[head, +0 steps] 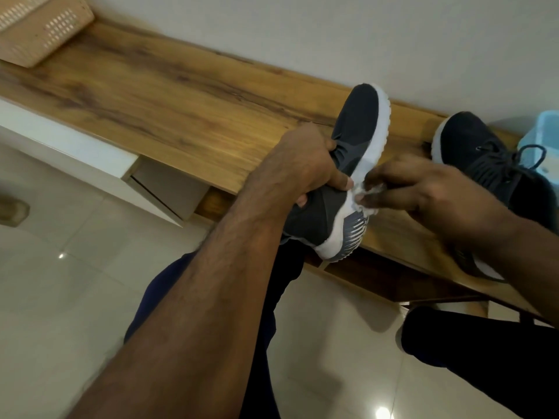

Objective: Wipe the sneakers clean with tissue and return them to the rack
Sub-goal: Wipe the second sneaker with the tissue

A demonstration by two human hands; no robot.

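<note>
My left hand (302, 164) grips a dark grey sneaker (360, 116) with a white sole around its middle and holds it tilted on its side above the wooden top of the rack (157, 98). My right hand (423, 189) pinches a small wad of white tissue (367, 192) and presses it against the white sole edge of that sneaker. The second dark sneaker (475, 146), laces loose, lies on the wooden top at the right, partly hidden behind my right forearm.
A beige perforated basket (39, 28) stands at the far left of the wooden top, against the wall. A light blue plastic container (541, 137) sits at the right edge. A white cabinet door (60, 143) hangs below the top. My dark trouser legs are over a glossy tiled floor.
</note>
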